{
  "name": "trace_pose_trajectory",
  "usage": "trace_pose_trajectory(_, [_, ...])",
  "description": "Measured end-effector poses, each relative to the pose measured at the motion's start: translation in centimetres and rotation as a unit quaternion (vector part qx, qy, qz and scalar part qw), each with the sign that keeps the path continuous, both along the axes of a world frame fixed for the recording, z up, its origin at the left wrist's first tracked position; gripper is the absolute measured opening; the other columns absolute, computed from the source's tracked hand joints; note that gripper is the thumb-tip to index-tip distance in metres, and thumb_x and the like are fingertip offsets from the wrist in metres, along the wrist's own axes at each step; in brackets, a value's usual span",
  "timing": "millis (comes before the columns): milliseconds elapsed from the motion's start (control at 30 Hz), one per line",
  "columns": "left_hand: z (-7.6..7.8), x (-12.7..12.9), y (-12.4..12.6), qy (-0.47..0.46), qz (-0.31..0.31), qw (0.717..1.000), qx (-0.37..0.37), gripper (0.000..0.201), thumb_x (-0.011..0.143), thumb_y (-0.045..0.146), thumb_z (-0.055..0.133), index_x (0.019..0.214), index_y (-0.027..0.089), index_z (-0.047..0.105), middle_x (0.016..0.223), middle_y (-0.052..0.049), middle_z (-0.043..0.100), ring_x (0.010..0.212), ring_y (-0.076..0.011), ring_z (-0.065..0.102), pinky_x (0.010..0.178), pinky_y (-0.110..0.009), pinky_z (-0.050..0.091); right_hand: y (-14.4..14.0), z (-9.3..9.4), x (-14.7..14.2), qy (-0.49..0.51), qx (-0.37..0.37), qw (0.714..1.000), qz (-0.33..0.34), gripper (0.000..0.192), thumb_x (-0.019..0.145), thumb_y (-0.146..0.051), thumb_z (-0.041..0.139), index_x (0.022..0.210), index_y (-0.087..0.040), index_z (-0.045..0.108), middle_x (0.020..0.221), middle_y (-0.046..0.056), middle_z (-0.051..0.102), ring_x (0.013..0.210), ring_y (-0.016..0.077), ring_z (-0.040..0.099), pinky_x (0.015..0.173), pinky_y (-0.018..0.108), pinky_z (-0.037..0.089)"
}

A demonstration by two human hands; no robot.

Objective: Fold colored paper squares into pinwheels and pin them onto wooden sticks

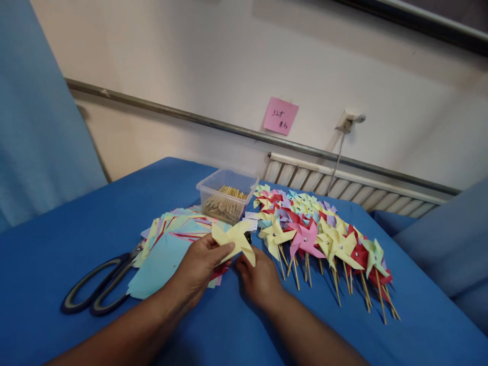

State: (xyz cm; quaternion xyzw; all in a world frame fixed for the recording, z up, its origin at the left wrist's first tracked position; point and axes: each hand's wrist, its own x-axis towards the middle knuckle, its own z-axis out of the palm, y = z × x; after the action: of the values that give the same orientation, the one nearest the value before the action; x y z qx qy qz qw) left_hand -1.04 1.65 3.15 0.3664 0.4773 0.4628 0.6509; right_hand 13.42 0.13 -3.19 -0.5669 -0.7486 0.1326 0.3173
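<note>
Between the thumb and fingers of my left hand [206, 262] is a pale yellow paper pinwheel [236, 238], its blades folded in. My right hand [261, 277] is just right of it, fingers curled under the lower blade. Whatever those fingers hold is hidden. A small dark object [248, 237] shows behind the pinwheel's right edge, too covered to name. Beneath and left of my left hand lies a pile of coloured paper sheets [163, 262], light blue on top. Scissors [102, 287] with dark handles rest at its left, blades under the paper.
A clear plastic box [229, 201] of short wooden sticks stands behind the paper. To the right lie many finished pinwheels [305, 239] on sticks, in rows. The blue-covered table [145, 183] meets a wall with a rail [183, 116] and radiator [305, 178]. Blue curtains hang at both sides.
</note>
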Motion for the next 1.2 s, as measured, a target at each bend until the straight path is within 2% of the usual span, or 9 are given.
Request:
trace_pose_trajectory(367, [0.0,0.1,0.0,0.011,-0.011,1.0,-0.011,0.023,0.062,0.023,0.077,0.078,0.017,0.063,0.064,0.001,0.067,0.052,-0.0098,0.057,0.051,-0.019,0.044,-0.4,0.6,0.3,0.031,-0.011,0.999,-0.012,0.014,0.081,-0.016,0.052,0.089,-0.022,0.061,0.08,0.004,0.064,0.072,0.0203,0.062,0.06,0.028,0.046])
trace_pose_trajectory(533, [0.2,0.1,-0.2,0.004,-0.01,1.0,-0.011,0.021,0.062,0.021,0.077,0.078,0.017,0.064,0.066,0.002,0.068,0.054,-0.0091,0.058,0.052,-0.018,0.044,-0.5,0.8,0.7,0.026,-0.016,1.0,-0.002,0.013,0.08,-0.015,0.051,0.086,-0.022,0.06,0.079,0.004,0.063,0.073,0.0202,0.062,0.062,0.029,0.047])
trace_pose_trajectory(700, [0.6,0.3,-0.4,-0.008,-0.004,1.0,-0.005,0.024,0.059,0.018,0.079,0.078,0.017,0.065,0.062,0.003,0.068,0.047,-0.0077,0.055,0.05,-0.019,0.045,-0.4,0.8,1.2,0.029,-0.023,0.999,0.033,0.014,0.082,-0.017,0.05,0.09,-0.022,0.06,0.081,0.005,0.063,0.074,0.02,0.062,0.063,0.029,0.048])
trace_pose_trajectory(933, [0.6,0.2,-0.4,-0.009,-0.005,1.0,0.002,0.024,0.057,0.022,0.08,0.074,0.016,0.065,0.063,-0.001,0.069,0.052,-0.0128,0.06,0.05,-0.022,0.046,-0.3,0.9,1.4,0.042,-0.047,0.997,0.051,0.018,0.08,-0.014,0.051,0.091,-0.022,0.061,0.082,0.004,0.064,0.075,0.02,0.061,0.065,0.029,0.048])
trace_pose_trajectory(1200, [0.7,0.3,-0.5,-0.01,-0.01,1.0,0.002,0.03,0.058,0.02,0.079,0.085,0.017,0.067,0.061,0.001,0.069,0.051,-0.0115,0.06,0.05,-0.02,0.045,-0.3,0.6,1.5,0.026,-0.047,0.998,0.029,0.014,0.085,-0.018,0.049,0.094,-0.02,0.06,0.086,0.006,0.065,0.079,0.0209,0.063,0.069,0.03,0.048])
